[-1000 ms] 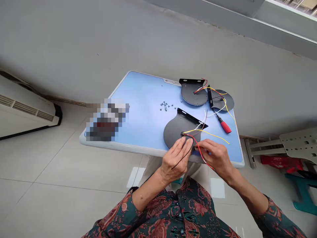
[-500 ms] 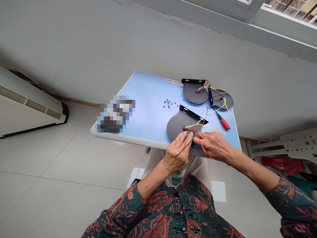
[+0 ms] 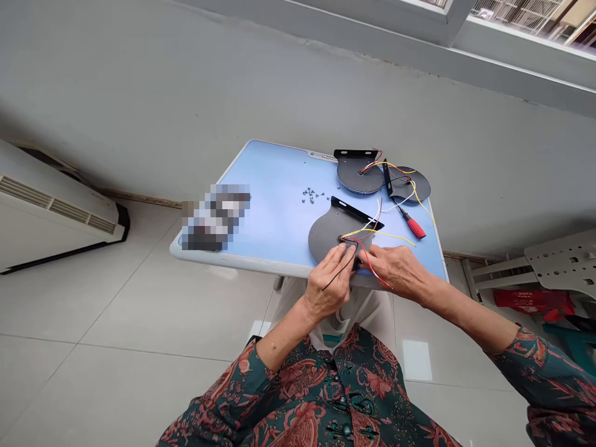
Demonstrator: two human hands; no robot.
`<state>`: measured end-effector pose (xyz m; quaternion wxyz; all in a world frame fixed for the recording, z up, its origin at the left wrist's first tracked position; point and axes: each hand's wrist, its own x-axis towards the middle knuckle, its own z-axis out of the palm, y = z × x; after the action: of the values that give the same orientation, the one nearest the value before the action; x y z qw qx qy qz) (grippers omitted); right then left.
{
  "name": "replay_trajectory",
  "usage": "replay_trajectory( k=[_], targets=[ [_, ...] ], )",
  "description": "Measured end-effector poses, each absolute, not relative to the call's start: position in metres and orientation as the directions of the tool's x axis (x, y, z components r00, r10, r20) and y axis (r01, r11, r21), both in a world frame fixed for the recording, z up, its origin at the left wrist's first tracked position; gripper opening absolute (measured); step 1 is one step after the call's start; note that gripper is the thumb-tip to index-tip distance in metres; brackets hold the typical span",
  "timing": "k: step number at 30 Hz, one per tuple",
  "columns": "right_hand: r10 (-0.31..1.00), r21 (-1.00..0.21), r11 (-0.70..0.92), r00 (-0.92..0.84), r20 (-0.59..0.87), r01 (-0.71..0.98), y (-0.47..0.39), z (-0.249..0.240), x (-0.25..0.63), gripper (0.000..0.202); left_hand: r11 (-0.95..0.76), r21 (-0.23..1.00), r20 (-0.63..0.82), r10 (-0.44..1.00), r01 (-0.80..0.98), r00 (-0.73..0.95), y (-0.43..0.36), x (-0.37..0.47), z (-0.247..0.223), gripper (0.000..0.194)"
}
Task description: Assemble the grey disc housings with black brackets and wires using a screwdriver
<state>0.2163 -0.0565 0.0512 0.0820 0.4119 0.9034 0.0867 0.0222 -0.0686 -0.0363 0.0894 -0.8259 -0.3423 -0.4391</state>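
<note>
A grey round plate [image 3: 325,231] with a black slotted bracket [image 3: 356,212] lies at the table's near edge. White, yellow, red and black wires [image 3: 354,236] come out of its middle hole. My left hand [image 3: 329,279] is closed on the plate's near rim, fingertips together on top; a black wire crosses its fingers. At the near right rim, the fingers of my right hand [image 3: 395,266] are bent in a pinch beside a small dark part. What they pinch is hidden, and a red wire hangs over them.
Two similar wired plates, one at the back [image 3: 356,177] and one at the right [image 3: 419,186], lie on the blue table [image 3: 265,217]. A red-handled screwdriver [image 3: 414,226] and several small screws [image 3: 310,195] lie nearby. A blurred patch [image 3: 216,217] covers the left side.
The whole view has shifted slightly. Both hands stay at the near plate's rim, with hardly any visible movement of the fingers or wires.
</note>
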Motion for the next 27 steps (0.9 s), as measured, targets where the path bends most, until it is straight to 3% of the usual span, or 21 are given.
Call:
replay_trajectory(
  k=[6, 13, 16, 19, 22, 27],
  targets=[
    [0.768, 0.238, 0.639, -0.625, -0.139, 0.732, -0.056, 0.048, 0.207, 0.024, -0.742, 0.141, 0.785, 0.487, 0.656, 0.382, -0.069, 0.023, -0.036, 0.071],
    [0.900, 0.218, 0.417, -0.368, -0.235, 0.882, -0.066, 0.058, 0.184, 0.029, -0.749, 0.155, 0.775, 0.496, 0.644, 0.391, -0.069, 0.022, -0.036, 0.066],
    [0.906, 0.206, 0.411, -0.372, -0.203, 0.888, -0.066, 0.059, 0.191, 0.036, -0.744, 0.136, 0.786, 0.483, 0.654, 0.386, -0.069, 0.022, -0.035, 0.064],
    [0.932, 0.189, 0.362, -0.354, -0.076, 0.913, -0.062, 0.060, 0.205, 0.043, -0.739, 0.120, 0.788, 0.477, 0.664, 0.389, -0.070, 0.023, -0.035, 0.063],
    [0.902, 0.202, 0.422, -0.431, 0.001, 0.884, -0.061, 0.056, 0.212, 0.041, -0.734, 0.104, 0.794, 0.468, 0.672, 0.388, -0.070, 0.023, -0.035, 0.063],
    [0.809, 0.290, 0.580, -0.581, -0.093, 0.761, -0.063, 0.049, 0.204, 0.030, -0.741, 0.125, 0.792, 0.476, 0.660, 0.384, -0.069, 0.022, -0.036, 0.064]
  ],
)
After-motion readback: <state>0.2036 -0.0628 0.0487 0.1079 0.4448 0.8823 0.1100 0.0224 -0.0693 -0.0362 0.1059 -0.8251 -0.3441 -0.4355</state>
